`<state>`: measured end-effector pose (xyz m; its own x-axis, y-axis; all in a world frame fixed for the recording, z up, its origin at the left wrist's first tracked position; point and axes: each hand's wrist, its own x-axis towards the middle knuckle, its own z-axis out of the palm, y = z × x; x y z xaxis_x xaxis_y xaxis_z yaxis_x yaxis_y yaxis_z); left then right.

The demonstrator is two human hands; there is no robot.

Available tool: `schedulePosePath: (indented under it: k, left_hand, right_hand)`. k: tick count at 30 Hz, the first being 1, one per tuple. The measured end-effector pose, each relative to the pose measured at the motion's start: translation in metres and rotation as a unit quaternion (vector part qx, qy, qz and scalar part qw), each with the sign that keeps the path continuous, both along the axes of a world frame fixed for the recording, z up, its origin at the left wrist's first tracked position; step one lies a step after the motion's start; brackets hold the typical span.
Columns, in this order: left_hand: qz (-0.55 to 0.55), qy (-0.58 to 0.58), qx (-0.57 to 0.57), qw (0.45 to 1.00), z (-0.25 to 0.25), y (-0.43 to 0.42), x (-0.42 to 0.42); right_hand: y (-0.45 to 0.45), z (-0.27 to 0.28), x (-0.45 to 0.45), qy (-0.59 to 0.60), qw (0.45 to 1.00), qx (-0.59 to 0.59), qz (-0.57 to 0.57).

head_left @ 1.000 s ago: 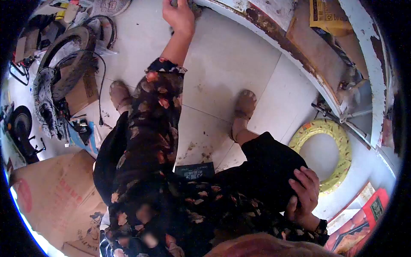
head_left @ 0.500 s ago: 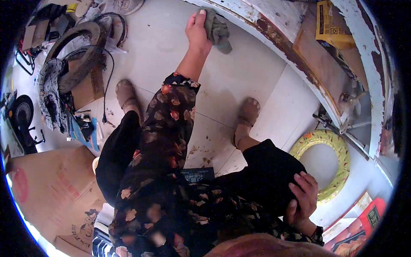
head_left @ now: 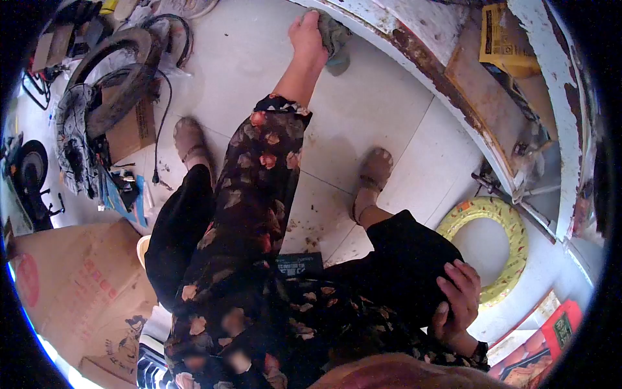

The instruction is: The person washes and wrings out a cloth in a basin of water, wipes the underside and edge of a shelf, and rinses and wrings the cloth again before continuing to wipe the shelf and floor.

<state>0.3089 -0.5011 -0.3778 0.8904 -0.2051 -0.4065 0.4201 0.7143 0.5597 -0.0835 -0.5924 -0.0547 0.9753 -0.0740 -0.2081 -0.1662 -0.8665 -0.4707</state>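
My left hand [head_left: 307,40] reaches far out at the top of the head view, its fingers closed on a crumpled grey-green rag [head_left: 334,35]. The rag is pressed near the floor, beside the lower edge of a rusty white frame [head_left: 389,32]. Part of the rag is hidden by the hand. On my right knee rests my right hand [head_left: 461,295], fingers lying spread and flat over the black trousers [head_left: 408,259], holding nothing. My two brown shoes [head_left: 376,167] stand apart on the tiled floor [head_left: 337,120].
At the left lie black tyres [head_left: 123,97], a cable [head_left: 170,110] and a large cardboard box [head_left: 84,285]. A yellow-wrapped ring [head_left: 518,249] lies at the right, near a red printed package [head_left: 544,343]. Dirt specks and a dark box [head_left: 299,264] are between my legs.
My left hand has slid a little to the right and slightly farther out with the rag. The right hand stays on the knee.
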Motion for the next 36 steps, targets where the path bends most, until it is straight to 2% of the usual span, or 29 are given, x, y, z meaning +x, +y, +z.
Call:
schedulePosePath:
  k: [8, 17, 23, 26, 29, 32, 35, 36]
  left_hand:
    - [-0.043, -0.028, 0.038, 0.998, -0.001, 0.01, 0.002]
    - [0.0, -0.027, 0.003, 1.0, -0.026, 0.003, 0.012]
    - [-0.015, -0.017, 0.039, 0.999, 0.004, 0.002, -0.002]
    - [-0.002, -0.048, 0.029, 0.998, -0.01, 0.001, 0.002]
    - [0.046, 0.016, 0.01, 0.999, -0.031, -0.004, 0.012]
    - [0.05, -0.016, 0.058, 0.997, -0.034, -0.001, 0.013]
    - [0.119, -0.004, 0.115, 0.986, -0.042, -0.002, 0.013]
    - [0.143, -0.043, 0.155, 0.977, -0.037, -0.002, 0.013]
  right_hand:
    - [0.002, -0.001, 0.004, 0.003, 1.0, 0.001, -0.001]
    - [0.005, 0.0, 0.006, 0.004, 1.0, -0.01, 0.008]
    - [0.006, -0.002, 0.008, -0.002, 1.0, -0.009, 0.004]
    - [0.005, -0.002, 0.009, 0.006, 1.0, -0.015, 0.011]
    - [0.007, -0.003, 0.01, -0.007, 1.0, -0.014, 0.013]
    - [0.009, -0.002, 0.011, -0.009, 1.0, -0.021, 0.014]
    - [0.011, -0.003, 0.012, -0.013, 1.0, -0.019, 0.002]
    - [0.011, -0.003, 0.012, -0.01, 1.0, -0.021, 0.004]
